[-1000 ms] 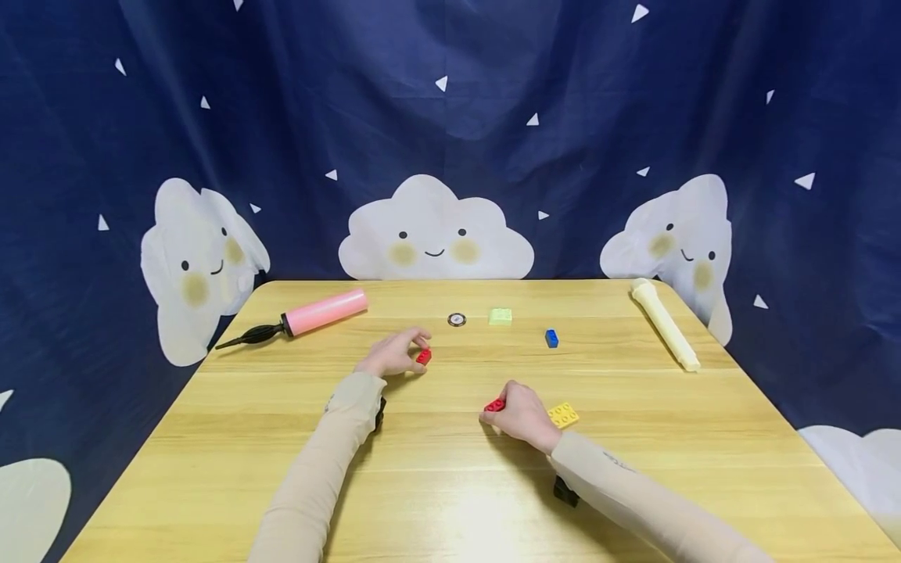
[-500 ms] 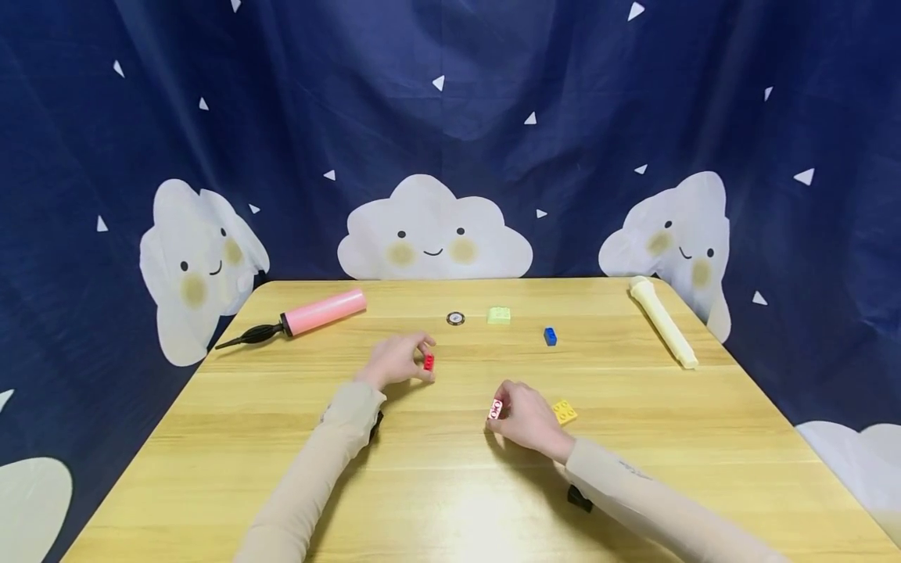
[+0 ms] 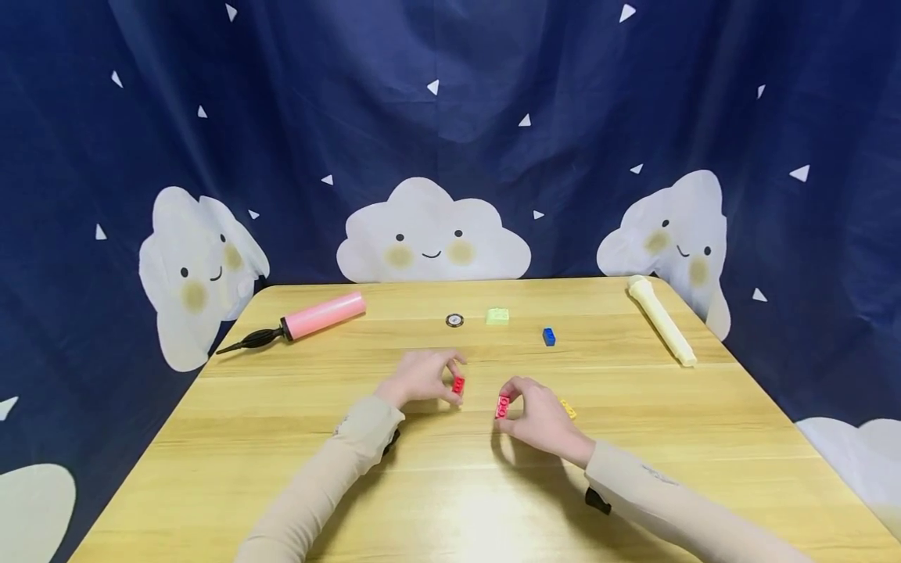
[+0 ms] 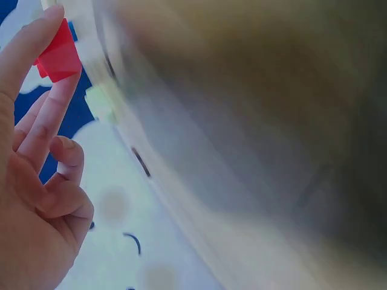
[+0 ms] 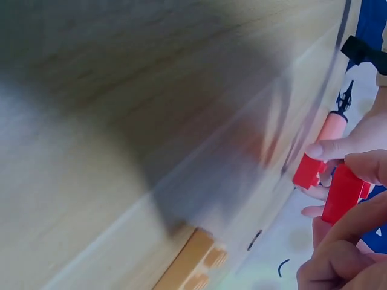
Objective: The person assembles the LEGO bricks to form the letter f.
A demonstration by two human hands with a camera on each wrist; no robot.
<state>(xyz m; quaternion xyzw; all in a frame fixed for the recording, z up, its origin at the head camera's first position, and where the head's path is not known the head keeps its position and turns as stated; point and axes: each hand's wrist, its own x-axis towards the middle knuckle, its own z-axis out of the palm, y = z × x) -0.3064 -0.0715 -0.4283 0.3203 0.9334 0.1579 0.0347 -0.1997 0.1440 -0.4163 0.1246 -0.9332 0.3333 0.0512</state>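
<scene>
Between thumb and finger, my left hand (image 3: 422,377) pinches a small red toy building brick (image 3: 458,385) just over the table. In the left wrist view, that red brick (image 4: 60,54) sits between the thumb and a fingertip, the other fingers partly curled. To its right, my right hand (image 3: 543,421) pinches a second red building brick (image 3: 503,407), tilted with a studded face toward the head camera. The right wrist view has both bricks, the right hand's brick (image 5: 343,193) nearer and the left hand's brick (image 5: 307,171) behind. A gap separates the two in the head view.
A yellow brick (image 3: 568,409) is partly hidden behind the right hand. Farther back lie a blue brick (image 3: 549,337), a pale green brick (image 3: 497,317) and a round chip (image 3: 454,320). A pink hand pump (image 3: 324,315) lies left, a cream stick-like object (image 3: 660,320) right.
The left hand has carried its red brick rightward and nearer to me. My right hand has shifted slightly right, turning its brick. The gap between the bricks has narrowed.
</scene>
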